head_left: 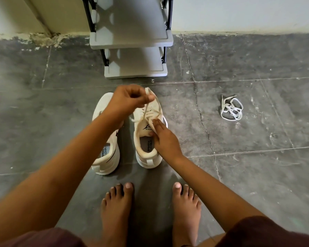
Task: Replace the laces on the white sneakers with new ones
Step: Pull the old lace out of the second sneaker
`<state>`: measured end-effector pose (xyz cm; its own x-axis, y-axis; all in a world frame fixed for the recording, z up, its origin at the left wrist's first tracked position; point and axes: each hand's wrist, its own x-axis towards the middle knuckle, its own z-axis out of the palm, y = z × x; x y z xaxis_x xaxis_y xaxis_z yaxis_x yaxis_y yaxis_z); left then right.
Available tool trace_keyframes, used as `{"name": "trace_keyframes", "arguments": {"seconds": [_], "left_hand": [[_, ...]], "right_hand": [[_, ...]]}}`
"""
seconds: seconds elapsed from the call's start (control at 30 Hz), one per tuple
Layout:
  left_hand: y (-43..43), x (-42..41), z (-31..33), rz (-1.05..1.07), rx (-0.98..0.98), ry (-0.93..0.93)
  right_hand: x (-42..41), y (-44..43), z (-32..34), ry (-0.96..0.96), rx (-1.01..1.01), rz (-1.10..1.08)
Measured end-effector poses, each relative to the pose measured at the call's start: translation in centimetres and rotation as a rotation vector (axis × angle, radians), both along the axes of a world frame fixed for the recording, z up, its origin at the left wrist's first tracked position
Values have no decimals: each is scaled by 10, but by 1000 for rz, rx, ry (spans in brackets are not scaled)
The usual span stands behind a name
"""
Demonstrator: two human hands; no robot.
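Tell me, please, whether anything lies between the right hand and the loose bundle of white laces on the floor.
Nothing visible does. The right hand pinches the tongue of the white fabric sneaker, and only bare grey tiled floor separates it from the loose bundle of white flat laces.

L hand pinches lace; R hand holds right sneaker.
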<state>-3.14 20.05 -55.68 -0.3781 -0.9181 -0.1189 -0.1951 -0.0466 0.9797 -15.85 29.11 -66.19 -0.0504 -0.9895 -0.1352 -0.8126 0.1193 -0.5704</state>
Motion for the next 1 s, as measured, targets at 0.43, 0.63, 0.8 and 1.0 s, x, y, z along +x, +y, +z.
{"name": "trace_keyframes", "arguments": {"seconds": [0.43, 0.63, 0.8, 1.0], "left_hand": [[18, -6, -40, -173, -470, -908], [14, -3, -16, 48, 66, -63], [13, 0, -30, -38, -250, -602], [25, 0, -49, -198, -472, -943]], "right_hand": [[0, 1, -1, -55, -27, -31], [-3, -1, -3, -34, -57, -2], [1, -1, -1, -35, -29, -23], [1, 1, 1, -59, -72, -18]]}}
